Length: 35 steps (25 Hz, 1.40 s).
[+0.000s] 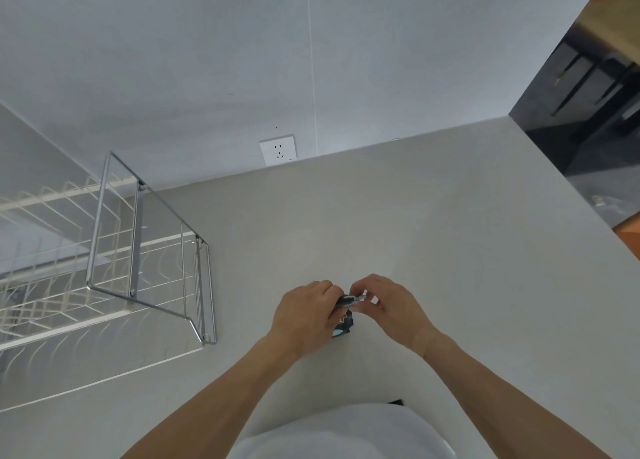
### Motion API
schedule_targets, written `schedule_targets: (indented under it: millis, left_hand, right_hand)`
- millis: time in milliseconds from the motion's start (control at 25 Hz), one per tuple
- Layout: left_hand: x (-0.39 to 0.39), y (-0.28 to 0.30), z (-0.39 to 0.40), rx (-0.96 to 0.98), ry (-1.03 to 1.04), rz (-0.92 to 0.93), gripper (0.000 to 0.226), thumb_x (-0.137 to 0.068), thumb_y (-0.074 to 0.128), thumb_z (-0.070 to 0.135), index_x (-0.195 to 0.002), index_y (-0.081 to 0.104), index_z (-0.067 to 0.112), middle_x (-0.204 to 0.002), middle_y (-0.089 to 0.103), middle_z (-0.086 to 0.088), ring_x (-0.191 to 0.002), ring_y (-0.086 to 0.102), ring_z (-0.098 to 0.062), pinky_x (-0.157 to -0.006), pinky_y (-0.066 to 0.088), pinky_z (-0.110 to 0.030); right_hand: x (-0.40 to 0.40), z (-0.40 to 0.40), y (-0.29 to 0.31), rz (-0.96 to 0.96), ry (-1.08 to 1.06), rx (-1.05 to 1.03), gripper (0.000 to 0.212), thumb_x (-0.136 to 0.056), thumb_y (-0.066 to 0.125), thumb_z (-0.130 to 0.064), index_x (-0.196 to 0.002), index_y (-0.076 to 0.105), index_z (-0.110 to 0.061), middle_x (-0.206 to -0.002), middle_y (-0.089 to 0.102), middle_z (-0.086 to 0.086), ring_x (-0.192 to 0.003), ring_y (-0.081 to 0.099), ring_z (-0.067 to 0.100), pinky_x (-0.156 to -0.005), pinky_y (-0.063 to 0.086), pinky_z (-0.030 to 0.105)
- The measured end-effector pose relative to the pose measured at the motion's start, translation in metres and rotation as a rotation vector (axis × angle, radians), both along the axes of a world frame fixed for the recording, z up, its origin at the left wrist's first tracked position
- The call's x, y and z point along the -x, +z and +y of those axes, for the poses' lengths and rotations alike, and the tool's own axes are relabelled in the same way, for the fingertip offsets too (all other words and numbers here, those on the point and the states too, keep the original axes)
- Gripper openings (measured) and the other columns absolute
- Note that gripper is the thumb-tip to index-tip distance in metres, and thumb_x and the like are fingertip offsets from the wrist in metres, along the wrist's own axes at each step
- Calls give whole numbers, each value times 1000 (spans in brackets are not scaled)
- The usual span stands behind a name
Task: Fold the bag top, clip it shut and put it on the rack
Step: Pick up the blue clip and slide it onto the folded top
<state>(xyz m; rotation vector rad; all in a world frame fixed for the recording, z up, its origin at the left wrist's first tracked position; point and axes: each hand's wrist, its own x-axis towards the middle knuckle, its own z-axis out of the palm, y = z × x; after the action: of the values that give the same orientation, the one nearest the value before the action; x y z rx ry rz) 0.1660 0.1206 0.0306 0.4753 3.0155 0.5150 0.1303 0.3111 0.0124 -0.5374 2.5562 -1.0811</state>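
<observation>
A small dark bag [343, 324] with a blue patch and light markings stands upright on the pale counter [450, 237], mostly hidden by my hands. My left hand [304, 315] grips its folded top from the left. My right hand [388, 306] pinches a small dark and silver clip [353, 299] at the bag's top edge. The fingertips of both hands nearly meet over the fold. Whether the clip is closed on the bag I cannot tell. The metal wire rack [145, 261] stands on the counter to the left, apart from the bag.
A white wall socket [278, 149] sits low on the wall behind the counter. The counter's right edge [581, 202] drops off to a dark floor with table legs. A small dark object [396, 402] peeks out near my body.
</observation>
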Motion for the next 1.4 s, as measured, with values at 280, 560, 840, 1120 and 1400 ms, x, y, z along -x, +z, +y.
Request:
schedule_targets:
  millis: [280,560,840,1120,1400]
  left_hand:
    - [-1,-1,-2,-17,-13,21,22,-95,48,35,-97,62,19,-88,66,4,-75,58,-20,-64,28,-24]
    - [3,8,-7,-149,75,-23,24,-92,56,43,-108,63,27,-104,67,11,-94,58,-12,-68,41,-23]
    - [3,17,-5,-204,84,-5,13,-92,59,27,-95,71,22,-94,67,7,-89,57,-14,-66,42,-26]
    - [2,18,-14,-448,148,-166,12,-89,64,14,-87,73,20,-85,66,10,-84,56,-9,-74,45,-29]
    - [-4,15,-11,-453,159,-65,11,-86,66,10,-82,71,19,-79,66,6,-75,53,-7,-67,40,-21]
  right_hand:
    - [-1,0,-4,104,43,-36,13,-91,65,-33,-98,67,-23,-94,65,-14,-89,56,9,-72,43,18]
    - [-3,-1,-2,-201,-194,236,18,-75,82,-32,-85,72,-43,-92,72,-23,-82,66,2,-66,48,11]
    - [-10,-10,-4,-287,-289,388,18,-75,83,-26,-83,76,-40,-91,75,-18,-81,68,7,-71,50,16]
    - [-17,-23,-2,-410,-325,547,12,-76,82,-9,-84,80,-18,-75,73,-13,-77,68,7,-68,54,17]
    - [-16,-23,0,-386,-286,512,11,-77,82,-14,-80,77,-24,-76,72,-14,-73,66,3,-66,52,15]
